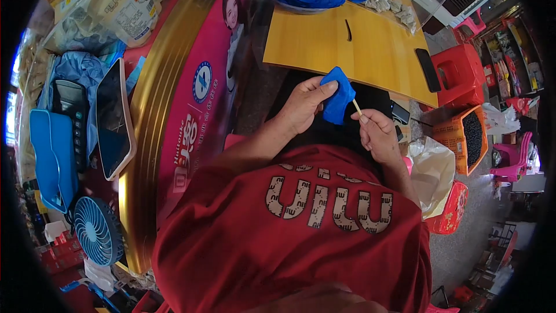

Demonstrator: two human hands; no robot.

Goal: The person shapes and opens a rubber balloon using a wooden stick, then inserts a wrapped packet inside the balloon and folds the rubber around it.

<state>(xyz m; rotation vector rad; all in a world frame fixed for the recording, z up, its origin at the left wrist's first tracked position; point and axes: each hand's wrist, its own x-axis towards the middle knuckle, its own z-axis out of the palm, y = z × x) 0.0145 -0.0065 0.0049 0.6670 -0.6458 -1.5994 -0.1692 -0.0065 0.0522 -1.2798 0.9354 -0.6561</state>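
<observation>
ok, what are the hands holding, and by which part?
Left hand: blue piece, pinched near its upper-left edge in the picture. Right hand: pale stick, by its lower end; the upper end is at the blue piece.

A blue sheet of thin, soft material, perhaps cloth or a glove, is pinched by the left hand near its upper end; it hangs down, creased along its right side. A thin pale stick, held at its lower end by the right hand, slants up to the sheet's right edge; whether its tip goes inside is unclear.
</observation>
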